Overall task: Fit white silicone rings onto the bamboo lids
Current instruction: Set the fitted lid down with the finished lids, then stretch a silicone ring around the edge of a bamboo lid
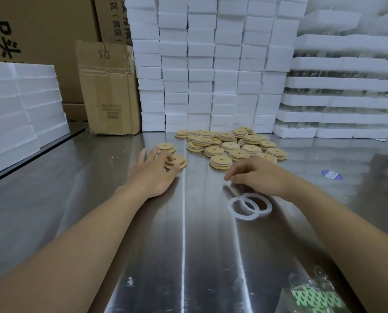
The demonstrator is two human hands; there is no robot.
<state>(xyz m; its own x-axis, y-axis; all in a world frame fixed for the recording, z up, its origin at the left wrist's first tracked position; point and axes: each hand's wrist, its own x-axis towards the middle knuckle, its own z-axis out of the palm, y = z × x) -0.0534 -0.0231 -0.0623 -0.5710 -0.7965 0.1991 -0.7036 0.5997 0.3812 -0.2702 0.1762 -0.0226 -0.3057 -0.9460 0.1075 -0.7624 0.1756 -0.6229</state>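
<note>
Two white silicone rings (249,206) lie overlapping on the steel table (184,245), just under my right wrist. My right hand (258,175) hovers palm down above them, fingers loosely bent, holding nothing. My left hand (153,171) reaches forward with spread fingers that touch a bamboo lid (178,161); a second lid (167,147) lies just behind it. A pile of several bamboo lids (231,143), each a round disc with a centre hole, many with a white ring round the edge, sits further back in the middle.
Stacks of white foam blocks (211,64) wall off the back and right. More foam (19,105) sits at the left. A cardboard box (108,86) stands at the back left. A blue sticker (331,174) lies at the right. A plastic bag (314,294) lies at the near right.
</note>
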